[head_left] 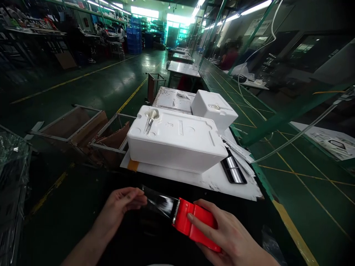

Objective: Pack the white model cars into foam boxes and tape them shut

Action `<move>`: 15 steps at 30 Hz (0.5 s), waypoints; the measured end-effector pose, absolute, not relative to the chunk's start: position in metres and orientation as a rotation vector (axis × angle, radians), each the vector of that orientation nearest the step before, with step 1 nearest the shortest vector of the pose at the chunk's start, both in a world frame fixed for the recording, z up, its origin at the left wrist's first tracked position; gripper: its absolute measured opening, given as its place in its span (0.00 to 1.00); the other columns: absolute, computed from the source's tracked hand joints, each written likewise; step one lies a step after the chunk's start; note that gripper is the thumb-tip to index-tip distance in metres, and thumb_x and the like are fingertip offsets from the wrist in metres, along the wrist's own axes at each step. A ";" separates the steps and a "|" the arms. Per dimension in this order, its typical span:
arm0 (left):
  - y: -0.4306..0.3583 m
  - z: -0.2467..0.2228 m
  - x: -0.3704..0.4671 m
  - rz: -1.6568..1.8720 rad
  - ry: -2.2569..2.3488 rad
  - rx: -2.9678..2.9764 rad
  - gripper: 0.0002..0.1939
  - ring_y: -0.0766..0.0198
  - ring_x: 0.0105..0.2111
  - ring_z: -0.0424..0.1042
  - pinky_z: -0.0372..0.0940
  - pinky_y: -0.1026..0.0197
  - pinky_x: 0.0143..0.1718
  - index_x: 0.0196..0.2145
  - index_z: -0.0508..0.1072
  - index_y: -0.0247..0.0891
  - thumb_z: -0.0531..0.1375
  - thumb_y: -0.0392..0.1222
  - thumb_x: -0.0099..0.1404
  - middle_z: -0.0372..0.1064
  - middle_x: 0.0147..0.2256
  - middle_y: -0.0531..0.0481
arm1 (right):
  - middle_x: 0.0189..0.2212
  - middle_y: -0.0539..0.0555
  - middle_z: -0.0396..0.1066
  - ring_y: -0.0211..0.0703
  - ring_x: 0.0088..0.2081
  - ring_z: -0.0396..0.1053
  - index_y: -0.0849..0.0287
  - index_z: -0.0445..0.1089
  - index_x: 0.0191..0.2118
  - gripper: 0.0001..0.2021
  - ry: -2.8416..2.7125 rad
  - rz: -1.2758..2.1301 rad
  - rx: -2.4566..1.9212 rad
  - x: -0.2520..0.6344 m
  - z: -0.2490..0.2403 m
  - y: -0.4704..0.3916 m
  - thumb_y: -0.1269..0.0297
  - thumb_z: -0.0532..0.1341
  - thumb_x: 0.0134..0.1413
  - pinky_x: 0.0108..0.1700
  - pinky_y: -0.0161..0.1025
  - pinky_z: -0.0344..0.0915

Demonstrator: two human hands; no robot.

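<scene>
One near box (177, 147) and one far box (212, 105) make two; we cannot see inside either. One clear packet (151, 119) lies atop the near box. In front of the near box, our right hand (229, 229) grips one red dispenser (184, 221), and our left hand (122, 201) pinches the end of its one drawn-out tape (162, 204).

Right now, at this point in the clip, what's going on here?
A person's right hand grips a red tape dispenser, while the left hand pinches the free end of a clear strip. The strip runs unbroken between the two. Beyond the hands stands a white foam box, with a dark glossy panel lying to its right.
</scene>
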State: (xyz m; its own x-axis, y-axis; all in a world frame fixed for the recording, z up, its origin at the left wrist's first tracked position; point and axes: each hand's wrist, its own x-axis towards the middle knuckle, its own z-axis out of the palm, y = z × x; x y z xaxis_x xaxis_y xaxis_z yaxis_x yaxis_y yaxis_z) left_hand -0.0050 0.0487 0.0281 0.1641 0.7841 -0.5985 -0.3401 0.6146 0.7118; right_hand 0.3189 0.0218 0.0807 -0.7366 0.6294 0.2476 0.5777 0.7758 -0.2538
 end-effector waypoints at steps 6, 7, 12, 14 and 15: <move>0.059 0.035 -0.012 0.832 1.129 0.513 0.22 0.53 0.38 0.83 0.76 0.59 0.40 0.35 0.86 0.37 0.74 0.59 0.54 0.84 0.36 0.42 | 0.54 0.70 0.68 0.60 0.50 0.74 0.57 0.67 0.64 0.30 -2.786 0.064 -0.996 0.331 0.081 0.024 0.71 0.59 0.54 0.41 0.49 0.77; 0.057 0.038 -0.005 0.841 1.144 0.560 0.21 0.53 0.38 0.83 0.77 0.58 0.40 0.35 0.86 0.37 0.74 0.58 0.54 0.84 0.35 0.42 | 0.54 0.71 0.68 0.61 0.51 0.74 0.58 0.67 0.65 0.30 -2.811 0.032 -1.030 0.331 0.080 0.025 0.71 0.59 0.54 0.42 0.50 0.78; 0.040 0.056 0.041 0.821 1.192 0.936 0.12 0.51 0.37 0.83 0.77 0.57 0.41 0.35 0.86 0.42 0.71 0.53 0.60 0.84 0.34 0.45 | 0.56 0.72 0.69 0.62 0.50 0.74 0.58 0.68 0.64 0.32 -2.878 -0.099 -1.193 0.323 0.076 0.020 0.72 0.62 0.50 0.43 0.52 0.78; 0.032 0.058 0.064 0.857 1.158 1.169 0.10 0.51 0.36 0.83 0.76 0.57 0.40 0.34 0.86 0.44 0.67 0.51 0.65 0.84 0.35 0.45 | 0.55 0.72 0.70 0.62 0.48 0.74 0.59 0.68 0.64 0.33 -2.850 -0.202 -1.282 0.316 0.072 0.015 0.73 0.62 0.49 0.43 0.52 0.79; 0.027 0.057 0.075 0.892 1.119 1.290 0.11 0.51 0.35 0.83 0.76 0.55 0.39 0.35 0.87 0.44 0.65 0.49 0.67 0.84 0.35 0.44 | 0.55 0.73 0.70 0.61 0.48 0.74 0.60 0.68 0.64 0.33 -2.827 -0.242 -1.331 0.314 0.070 0.013 0.73 0.62 0.49 0.42 0.52 0.79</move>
State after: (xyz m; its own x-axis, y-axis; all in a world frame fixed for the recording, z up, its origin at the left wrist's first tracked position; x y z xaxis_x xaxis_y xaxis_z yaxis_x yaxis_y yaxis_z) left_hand 0.0746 0.0269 0.0571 0.2558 0.9584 -0.1264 0.0905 0.1065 0.9902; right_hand 0.3139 0.0133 0.0695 -0.6390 0.7657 0.0728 0.7670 0.6271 0.1360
